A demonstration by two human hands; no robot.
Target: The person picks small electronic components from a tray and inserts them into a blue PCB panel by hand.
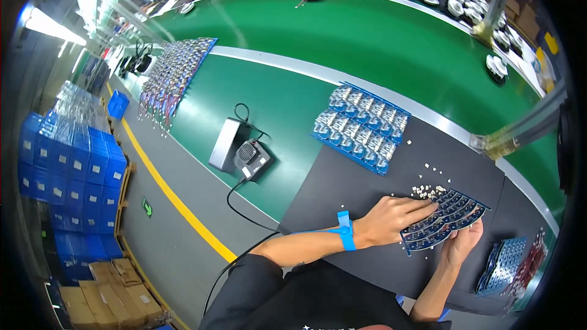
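Two hands: both on one blue curved circuit-board panel (pixel 444 220), near right part of the black mat (pixel 354 189) on the table.
Left hand (pixel 391 220): laid over the panel's left end, blue strap (pixel 345 230) at the wrist; fingers (pixel 422 209) stretched flat and close together, pressing on the boards, pinching nothing visible.
Right hand (pixel 461 245): under the panel's near edge, palm up, fingers (pixel 474 230) curled around the rim as support.
Loose parts: heap of small white plastic pieces (pixel 428 192) just beyond the panel's far edge, a few more scattered farther out.
Neighbours: second blue board panel loaded with grey components (pixel 361 128), far on the mat; flat blue boards (pixel 502 264) and red-wired parts (pixel 533 263) at the right; grey box with small black fan (pixel 239 150) at the left, on the green belt (pixel 367 36).
Handling advice: best kept level, supported from below along the whole near edge, pressure from above light and even; likely risks a bent panel or white pieces knocked off the mat.
Care point: grip on bare rim only, away from mounted parts.
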